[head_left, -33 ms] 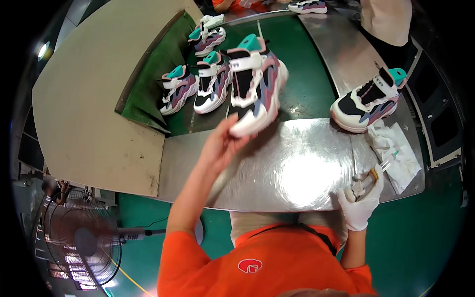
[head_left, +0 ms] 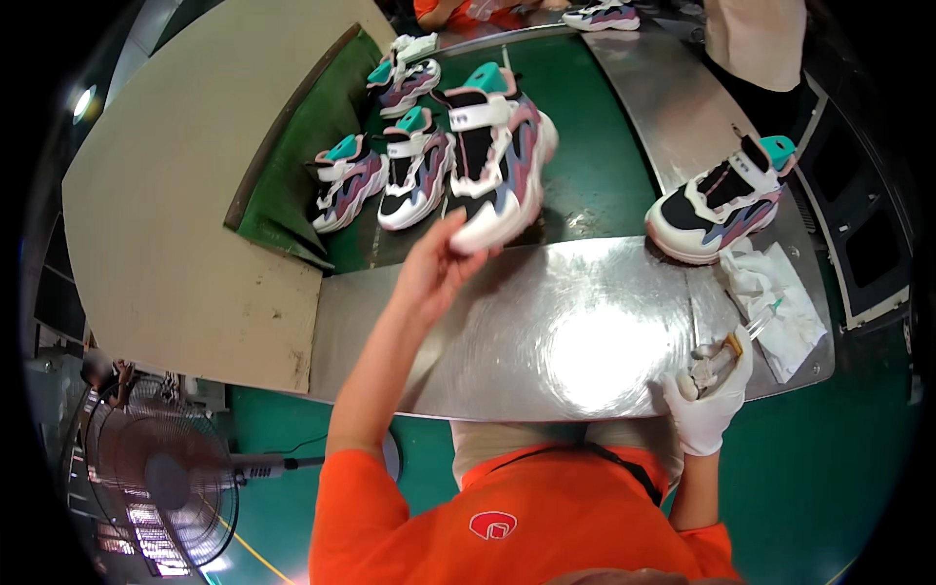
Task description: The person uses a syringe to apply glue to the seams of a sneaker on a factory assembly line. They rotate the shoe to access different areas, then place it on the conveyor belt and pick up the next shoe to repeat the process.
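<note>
My bare left hand (head_left: 436, 268) grips a sneaker (head_left: 495, 161) by its toe, thumb on top, and holds it tilted above the near edge of the green belt. The sneaker is white, black, pink and purple with a teal insert in its opening. In a white glove, my right hand (head_left: 707, 400) is closed round a clear syringe-like tube (head_left: 760, 322) with a green tip, low over the metal table edge. Part of the tube is hidden by the fingers. Nearby, a matching sneaker (head_left: 717, 207) stands at the right beside crumpled white tissue (head_left: 795, 327).
Several similar sneakers (head_left: 414, 175) stand on the green belt (head_left: 585, 117) at the left. A metal ledge (head_left: 468, 341) runs along the near side, and a tan board (head_left: 195, 195) borders the left. A standing fan (head_left: 166, 478) is at lower left. Other people are at the far side.
The sneaker in my left hand has shifted slightly away from me and to the left. Sneakers on the belt sit slightly nearer. My right hand stays almost still.
</note>
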Demonstrator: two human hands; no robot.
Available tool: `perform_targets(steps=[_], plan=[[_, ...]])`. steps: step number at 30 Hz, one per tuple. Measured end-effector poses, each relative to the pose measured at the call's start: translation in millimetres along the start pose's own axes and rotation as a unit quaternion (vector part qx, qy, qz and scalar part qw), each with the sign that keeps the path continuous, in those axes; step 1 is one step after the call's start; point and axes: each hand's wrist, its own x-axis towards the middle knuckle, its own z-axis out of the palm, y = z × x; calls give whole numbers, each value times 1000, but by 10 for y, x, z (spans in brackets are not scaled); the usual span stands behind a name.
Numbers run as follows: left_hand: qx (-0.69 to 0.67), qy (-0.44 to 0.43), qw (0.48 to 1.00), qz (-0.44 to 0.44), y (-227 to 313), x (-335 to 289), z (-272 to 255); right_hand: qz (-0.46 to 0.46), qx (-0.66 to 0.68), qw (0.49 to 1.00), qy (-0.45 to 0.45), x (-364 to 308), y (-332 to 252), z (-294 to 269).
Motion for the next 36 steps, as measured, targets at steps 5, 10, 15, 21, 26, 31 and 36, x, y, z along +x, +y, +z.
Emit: perform_targets(steps=[5,10,15,21,26,31,36], plan=[[61,21,997,46,136,1422,-86,61,84,995,2,38,-34,11],[376,149,914,-24,51,2004,-51,127,149,980,34,63,43,-58],[816,126,433,361,74,1642,800,124,182,975,-2,10,73,-121],[639,-297,63,707,-323,1364,2575,107,169,980,14,54,87,-108],[567,-358,-222,708,-474,1663,3216,163,211,963,33,119,-24,-72],[640,-266,-153,705,-207,1766,2784,164,232,959,16,114,7,-54],[723,-194,-18,663,411,789,1903,120,114,984,-65,196,-185,-281]])
